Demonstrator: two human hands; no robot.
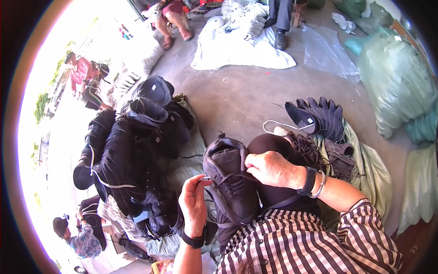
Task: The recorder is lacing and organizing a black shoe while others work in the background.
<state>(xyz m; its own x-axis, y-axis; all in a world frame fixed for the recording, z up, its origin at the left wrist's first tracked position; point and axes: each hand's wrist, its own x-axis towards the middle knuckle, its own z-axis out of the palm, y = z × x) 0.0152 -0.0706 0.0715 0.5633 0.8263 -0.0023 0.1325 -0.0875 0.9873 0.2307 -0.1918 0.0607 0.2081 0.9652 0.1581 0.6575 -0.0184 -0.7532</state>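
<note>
A dark sneaker rests on my lap, its toe toward my body and its opening facing away. Dark laces run across its front. At the sneaker's left side my left hand is closed in a pinch around a small, thin, shiny piece by the eyelets. What that piece is, I cannot make out. My right hand is closed on the sneaker's right, thumb and fingers pinching a dark shoelace stretched from the sneaker. Both wrists wear dark bands; a bracelet sits on the right one.
A large heap of black shoe uppers lies to my left. Nested dark uppers and a bundle of laces lie on a sack at right. Big green bags stand farther right. People sit ahead and at left.
</note>
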